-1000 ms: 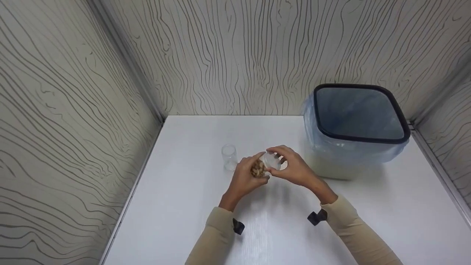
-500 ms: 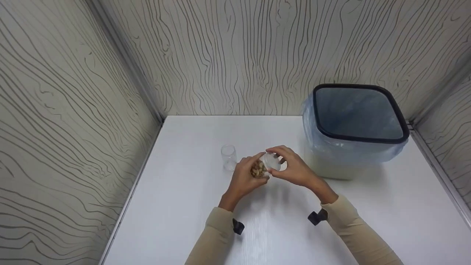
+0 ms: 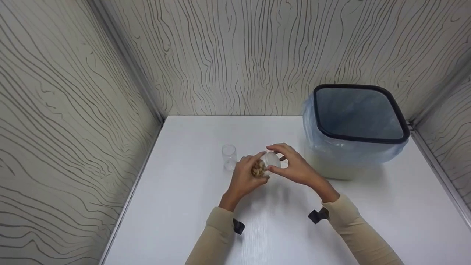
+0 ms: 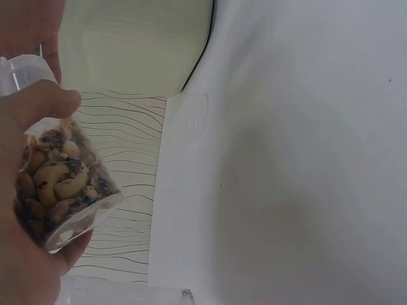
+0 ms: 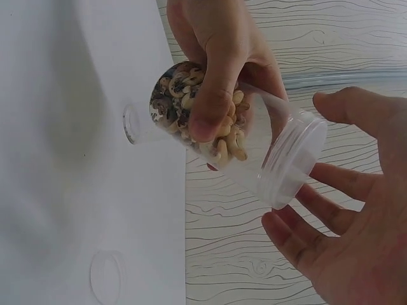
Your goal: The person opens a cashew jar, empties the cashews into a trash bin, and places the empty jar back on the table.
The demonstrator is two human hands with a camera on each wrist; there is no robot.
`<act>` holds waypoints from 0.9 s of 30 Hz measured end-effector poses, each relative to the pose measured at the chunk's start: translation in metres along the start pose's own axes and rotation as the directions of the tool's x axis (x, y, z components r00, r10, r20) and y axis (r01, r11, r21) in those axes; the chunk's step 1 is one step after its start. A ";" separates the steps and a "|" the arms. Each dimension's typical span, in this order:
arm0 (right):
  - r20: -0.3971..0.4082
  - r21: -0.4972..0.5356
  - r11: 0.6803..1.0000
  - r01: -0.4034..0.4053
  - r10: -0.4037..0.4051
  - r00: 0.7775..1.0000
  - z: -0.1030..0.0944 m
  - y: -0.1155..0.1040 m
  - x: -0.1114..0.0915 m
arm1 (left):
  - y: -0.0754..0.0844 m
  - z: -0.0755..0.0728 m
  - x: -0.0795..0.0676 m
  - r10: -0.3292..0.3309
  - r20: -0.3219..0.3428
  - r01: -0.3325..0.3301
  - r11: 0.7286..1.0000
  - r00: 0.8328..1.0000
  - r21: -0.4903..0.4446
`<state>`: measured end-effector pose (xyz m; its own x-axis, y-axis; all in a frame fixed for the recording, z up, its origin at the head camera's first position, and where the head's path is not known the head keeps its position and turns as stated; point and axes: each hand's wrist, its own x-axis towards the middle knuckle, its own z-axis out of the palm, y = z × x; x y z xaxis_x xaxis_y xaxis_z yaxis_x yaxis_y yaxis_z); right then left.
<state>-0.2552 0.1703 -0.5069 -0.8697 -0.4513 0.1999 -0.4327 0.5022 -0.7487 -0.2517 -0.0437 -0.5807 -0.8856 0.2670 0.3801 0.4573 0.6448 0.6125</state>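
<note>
My left hand [image 3: 245,176] grips a clear plastic jar [image 5: 254,140] of cashews and darker mixed bits, its thumb pressed along the side. The jar is tilted, and the nuts [image 4: 60,184] lie toward its base. A translucent screw lid [image 5: 305,155] sits on its mouth, facing my right hand [image 3: 294,167]. That hand's fingers are spread around the lid. In the right wrist view the thumb stands apart from the lid, while the other fingertips are close to its edge; whether they touch it I cannot tell.
A second clear jar [image 3: 229,158] stands on the white table [image 3: 176,206], left of my hands. A loose clear lid [image 5: 107,277] lies on the table. At the right back stands a bin [image 3: 327,169] with a black rim and bluish liner. Patterned walls [image 3: 235,55] enclose the table.
The right hand's fingers have loosened and shifted slightly up around the lid, leaving more of it showing. The left hand and its jar stay almost still.
</note>
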 end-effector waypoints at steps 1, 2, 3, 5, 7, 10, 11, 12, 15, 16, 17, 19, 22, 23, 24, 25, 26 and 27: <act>-0.005 0.008 1.000 -0.005 0.005 1.000 0.000 0.000 0.000 | 0.000 0.000 0.000 0.002 -0.002 -0.002 1.000 1.000 0.005; -0.012 0.014 1.000 -0.012 0.012 1.000 0.000 0.000 0.000 | 0.001 0.000 0.000 0.002 -0.001 -0.002 1.000 1.000 0.010; -0.018 0.023 0.999 -0.023 0.024 1.000 -0.001 -0.001 0.000 | 0.001 0.000 -0.001 0.004 -0.003 -0.004 1.000 1.000 0.017; -0.027 0.043 0.998 -0.055 0.056 0.998 -0.001 -0.001 0.001 | 0.002 0.000 -0.001 0.005 -0.003 -0.005 1.000 1.000 0.028; -0.037 0.045 0.994 -0.097 0.099 0.994 -0.002 -0.003 0.002 | 0.002 0.000 -0.001 0.006 -0.005 -0.006 0.999 1.000 0.037; -0.048 0.014 0.986 -0.166 0.167 0.985 -0.004 -0.004 0.003 | 0.003 0.001 -0.001 0.005 -0.011 -0.004 0.999 1.000 0.042; -0.049 0.003 0.982 -0.191 0.191 0.980 -0.004 -0.004 0.003 | 0.003 0.001 0.000 0.004 -0.013 -0.003 0.999 1.000 0.044; -0.047 -0.002 0.977 -0.214 0.213 0.976 -0.005 -0.005 0.003 | 0.003 0.002 0.000 0.003 -0.014 -0.002 0.999 1.000 0.050; -0.029 0.019 0.959 -0.284 0.285 0.958 -0.006 -0.005 0.003 | 0.004 0.002 0.000 -0.002 -0.014 0.003 0.999 1.000 0.054; -0.022 0.032 0.952 -0.304 0.305 0.952 -0.006 -0.005 0.003 | 0.005 0.002 0.000 -0.003 -0.014 0.003 0.998 1.000 0.055; -0.017 0.046 0.946 -0.321 0.322 0.947 -0.006 -0.005 0.003 | 0.005 0.001 0.000 -0.003 -0.014 0.004 0.998 1.000 0.058; -0.005 0.066 0.935 -0.349 0.350 0.937 -0.006 -0.005 0.003 | 0.006 0.001 0.000 -0.001 -0.016 0.002 0.998 1.000 0.060; 0.007 0.071 0.927 -0.368 0.368 0.930 -0.004 -0.006 0.003 | 0.006 0.001 0.000 0.007 -0.021 -0.006 0.998 1.000 0.067; 0.011 0.071 0.926 -0.370 0.371 0.929 -0.004 -0.006 0.003 | 0.006 0.001 0.000 0.011 -0.023 -0.009 0.998 1.000 0.069; 0.014 0.072 0.926 -0.371 0.371 0.928 -0.004 -0.007 0.003 | 0.006 0.001 0.001 0.013 -0.024 -0.011 0.997 1.000 0.070; 0.016 0.068 0.927 -0.368 0.368 0.930 -0.003 -0.007 0.002 | 0.006 0.001 0.001 0.015 -0.025 -0.013 0.997 1.000 0.073; 0.015 0.062 0.930 -0.363 0.362 0.932 -0.002 -0.008 0.002 | 0.006 0.001 0.001 0.017 -0.025 -0.015 0.997 1.000 0.074; 0.013 0.057 0.933 -0.356 0.356 0.934 -0.002 -0.008 0.002 | 0.006 0.001 0.001 0.019 -0.025 -0.017 0.997 0.999 0.074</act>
<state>-0.2540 0.1668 -0.4996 -0.9635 -0.2529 -0.0883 -0.0802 0.5868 -0.8058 -0.2499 -0.0389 -0.5776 -0.8743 0.2610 0.4091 0.4651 0.6913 0.5529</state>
